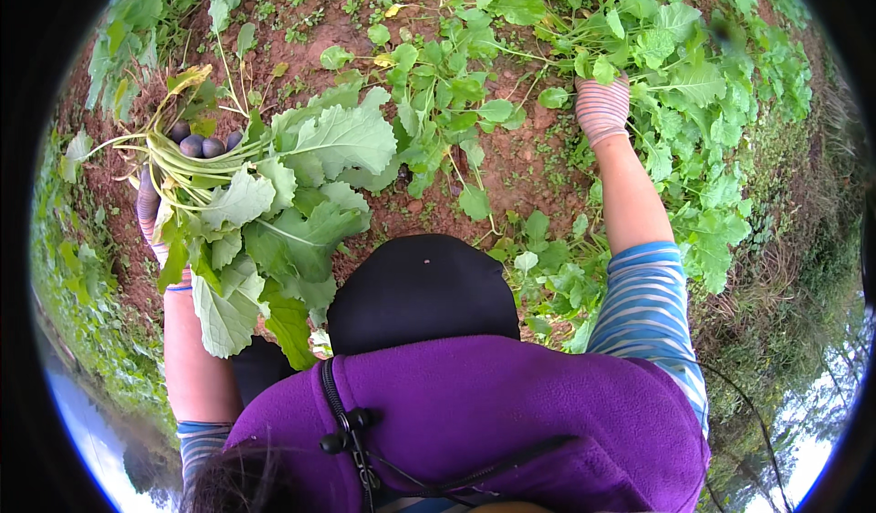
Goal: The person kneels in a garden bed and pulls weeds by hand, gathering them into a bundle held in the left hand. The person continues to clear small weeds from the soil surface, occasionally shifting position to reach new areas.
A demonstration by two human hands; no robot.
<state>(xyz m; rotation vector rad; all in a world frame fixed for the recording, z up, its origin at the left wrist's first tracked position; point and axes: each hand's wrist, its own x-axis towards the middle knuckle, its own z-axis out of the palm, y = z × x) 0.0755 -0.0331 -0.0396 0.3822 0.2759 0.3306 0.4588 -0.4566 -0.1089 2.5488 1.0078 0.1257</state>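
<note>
At the left, my left hand (149, 205), in a striped glove with dark fingertips, is closed around the stems of a bunch of broad leafy greens (274, 178). The bunch hangs over my forearm, its pale stems gathered near the fingers. My right hand (603, 106), in a matching striped glove, reaches in at the base of a leafy green plant (636, 55) at the upper right. Leaves hide its fingertips, so what they hold cannot be told.
Reddish-brown soil (417, 229) with small weeds lies between the hands. More leafy plants (445, 96) grow in the upper middle. My bent knee (424, 294) in dark cloth is at the centre. Dry grass (773, 273) borders the plants on the right.
</note>
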